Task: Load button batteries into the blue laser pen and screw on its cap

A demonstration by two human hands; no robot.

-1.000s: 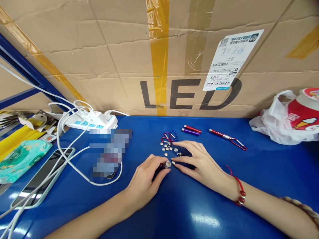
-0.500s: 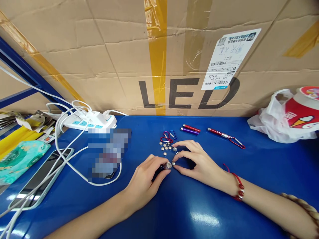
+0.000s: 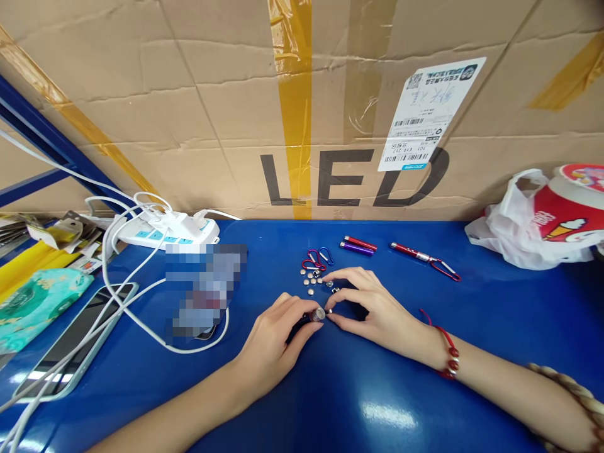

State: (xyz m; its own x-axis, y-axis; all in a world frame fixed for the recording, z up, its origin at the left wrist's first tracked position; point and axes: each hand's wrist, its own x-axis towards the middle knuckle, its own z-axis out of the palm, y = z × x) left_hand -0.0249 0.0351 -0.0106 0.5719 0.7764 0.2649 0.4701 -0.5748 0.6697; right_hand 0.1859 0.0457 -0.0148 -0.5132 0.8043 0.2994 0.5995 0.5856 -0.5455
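Observation:
My left hand [image 3: 276, 343] lies on the blue table [image 3: 358, 402], fingers curled around a small dark tube [image 3: 311, 316] with a silver end. My right hand [image 3: 372, 308] meets it from the right, thumb and forefinger pinched on a small silver piece [image 3: 329, 311] right at the tube's end. Several button cells [image 3: 312, 281] lie scattered just beyond the fingers. Small carabiner clips [image 3: 317, 260], red and blue, sit behind the cells.
A red and a purple pen light [image 3: 358, 245] and a red pen light with clip [image 3: 422, 258] lie farther back. A power strip [image 3: 165, 231] with white cables, a phone [image 3: 70, 343] and a blurred object sit left. A plastic bag [image 3: 533, 233] sits right. A cardboard box [image 3: 302, 107] walls the back.
My right hand's fingers have curled from flat into a pinch and drawn closer to the tube's end. My left hand has stayed put.

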